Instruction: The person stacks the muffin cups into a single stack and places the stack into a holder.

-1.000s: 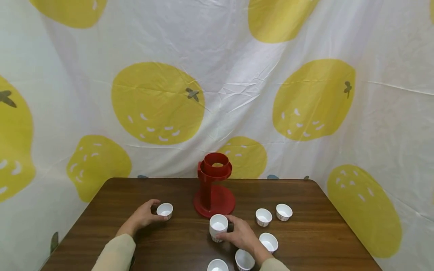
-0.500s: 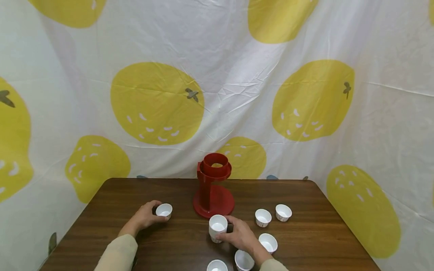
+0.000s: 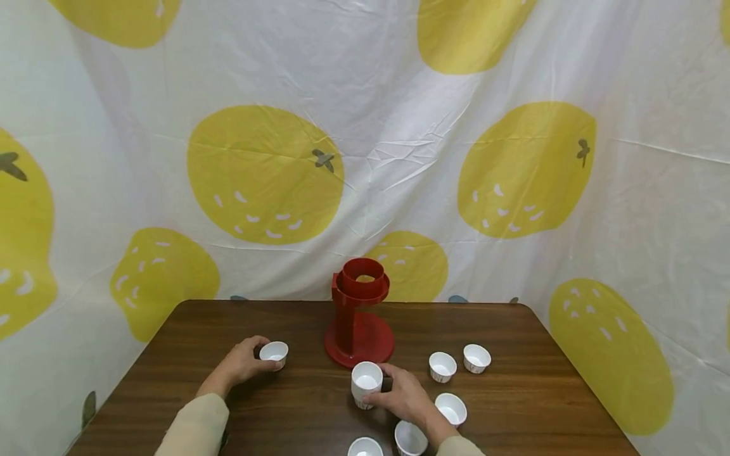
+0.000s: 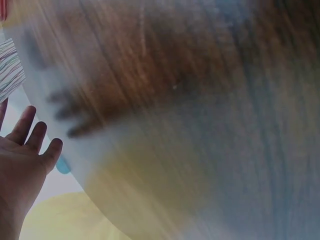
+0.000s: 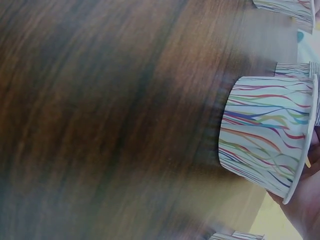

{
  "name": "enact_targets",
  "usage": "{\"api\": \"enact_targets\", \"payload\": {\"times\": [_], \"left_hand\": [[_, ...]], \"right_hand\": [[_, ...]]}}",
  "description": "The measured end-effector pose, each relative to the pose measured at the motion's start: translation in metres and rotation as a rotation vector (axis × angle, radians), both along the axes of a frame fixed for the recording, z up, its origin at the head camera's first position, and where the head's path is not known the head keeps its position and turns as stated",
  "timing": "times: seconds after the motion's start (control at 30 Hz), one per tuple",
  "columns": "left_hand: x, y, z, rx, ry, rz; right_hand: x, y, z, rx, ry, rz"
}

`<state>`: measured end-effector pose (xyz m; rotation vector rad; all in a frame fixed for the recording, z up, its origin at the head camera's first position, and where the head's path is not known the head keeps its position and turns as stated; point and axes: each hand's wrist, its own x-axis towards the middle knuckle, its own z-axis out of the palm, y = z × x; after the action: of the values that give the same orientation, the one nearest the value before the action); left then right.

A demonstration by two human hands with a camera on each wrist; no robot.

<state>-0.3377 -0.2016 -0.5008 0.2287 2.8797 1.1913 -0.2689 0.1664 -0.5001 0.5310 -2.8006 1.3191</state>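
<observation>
My left hand [image 3: 242, 362] holds a small white paper baking cup [image 3: 274, 356] between thumb and fingers, at the left of the table. In the left wrist view the left hand [image 4: 22, 167] has several fingers extended, with a striped cup [image 4: 9, 70] at the edge. My right hand [image 3: 403, 396] grips a short stack of white paper cups [image 3: 366, 383] upright, in front of a red stand [image 3: 359, 342]. How many cups are in that stack I cannot tell. A cup with coloured wavy lines [image 5: 267, 132] fills the right side of the right wrist view, partly covering the right hand [image 5: 305, 200].
Loose cups stand to the right, among them a far one [image 3: 476, 358], one beside it [image 3: 442, 367] and one by the right forearm [image 3: 451, 409]. Others are nearer, including a front cup [image 3: 365, 447]. A lemon-print cloth [image 3: 399, 114] hangs behind the wooden table [image 3: 513, 392].
My left hand and its cup have shifted very slightly left. The right hand and its stack stay in place.
</observation>
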Motion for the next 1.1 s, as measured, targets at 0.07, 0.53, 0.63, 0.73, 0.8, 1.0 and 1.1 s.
{"api": "enact_targets", "payload": {"times": [0.07,0.53,0.63,0.73,0.8,1.0,1.1], "left_hand": [[0.000,0.000,0.002,0.000,0.011,-0.005],[-0.002,0.007,0.013,0.023,0.020,-0.007],[0.000,0.010,0.019,0.045,0.032,-0.025],[0.003,0.013,0.024,0.044,0.052,-0.037],[0.004,0.014,0.026,0.040,0.068,-0.045],[0.005,0.020,0.030,0.062,0.094,-0.078],[0.007,0.022,0.032,0.063,0.108,-0.099]], "right_hand": [[0.000,0.000,0.000,0.003,0.001,0.000],[-0.001,0.000,-0.001,0.007,0.003,-0.008],[-0.001,0.000,-0.002,0.005,0.003,-0.008],[-0.001,0.000,-0.001,0.003,0.002,-0.006],[-0.001,0.000,-0.001,0.005,0.003,-0.007],[-0.002,0.000,-0.001,0.004,-0.001,-0.006],[-0.002,0.000,-0.001,0.005,-0.004,-0.004]]}}
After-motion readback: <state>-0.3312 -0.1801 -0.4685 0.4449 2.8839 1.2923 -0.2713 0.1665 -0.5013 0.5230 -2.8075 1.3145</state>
